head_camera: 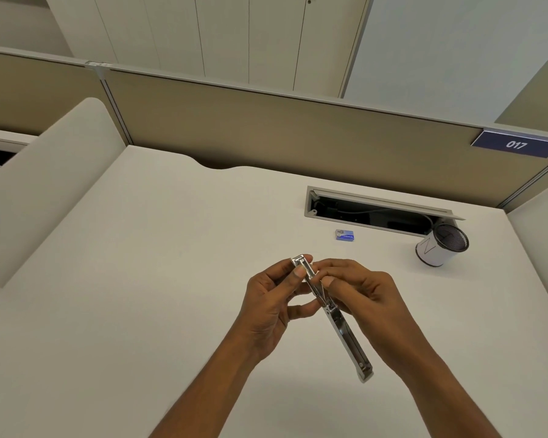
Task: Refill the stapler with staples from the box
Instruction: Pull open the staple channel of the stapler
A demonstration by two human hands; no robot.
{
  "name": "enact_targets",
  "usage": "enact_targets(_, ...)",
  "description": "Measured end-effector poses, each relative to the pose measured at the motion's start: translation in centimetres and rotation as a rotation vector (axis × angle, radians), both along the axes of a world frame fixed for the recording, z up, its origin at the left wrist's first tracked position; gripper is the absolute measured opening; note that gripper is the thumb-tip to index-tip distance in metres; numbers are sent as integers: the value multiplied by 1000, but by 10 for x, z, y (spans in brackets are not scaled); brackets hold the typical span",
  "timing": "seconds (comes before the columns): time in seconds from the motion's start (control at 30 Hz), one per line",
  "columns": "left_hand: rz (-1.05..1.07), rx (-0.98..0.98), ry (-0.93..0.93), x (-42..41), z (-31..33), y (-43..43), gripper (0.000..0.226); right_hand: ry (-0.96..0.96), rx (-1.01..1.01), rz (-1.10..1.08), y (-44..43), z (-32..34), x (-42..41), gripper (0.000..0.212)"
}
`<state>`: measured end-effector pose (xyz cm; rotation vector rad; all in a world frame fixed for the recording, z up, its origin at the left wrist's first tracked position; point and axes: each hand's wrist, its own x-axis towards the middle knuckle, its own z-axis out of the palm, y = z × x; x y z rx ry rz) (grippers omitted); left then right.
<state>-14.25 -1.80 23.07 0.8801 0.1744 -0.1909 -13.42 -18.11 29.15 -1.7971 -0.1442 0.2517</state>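
A silver metal stapler [345, 330] is swung fully open into one long strip, held above the white desk [140, 279]. My left hand [272, 305] grips its far half, thumb on the staple channel near the tip. My right hand [364, 298] pinches at the channel from the right, thumb and forefinger pressed together over it; whether staples lie between them is too small to tell. The near half of the stapler hangs free toward me. A small blue staple box [345, 235] lies on the desk beyond the hands, apart from them.
A white mesh pen cup [442, 248] stands at the right, beside an open cable slot [377, 207] in the desk. A tan partition [266, 131] bearing a blue 017 sign [516, 144] runs along the back. A white side divider [45, 178] rises on the left.
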Motion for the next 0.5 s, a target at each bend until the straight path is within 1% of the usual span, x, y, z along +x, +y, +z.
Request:
enact_targets(0.17, 12, -62, 40, 4, 3, 4, 25, -135, -21, 111, -18, -1, -8, 22)
enact_targets(0.33, 1, -44, 28, 8, 8, 4, 24, -225, -11, 96, -28, -11, -17, 24)
enact_targets(0.43, -15, -42, 30, 7, 8, 1, 26, -198, 8, 93, -32, -13, -19, 21)
enact_targets(0.5, -40, -43, 14, 5, 7, 0, 28, -139, 77, 93, -31, -8, -17, 18)
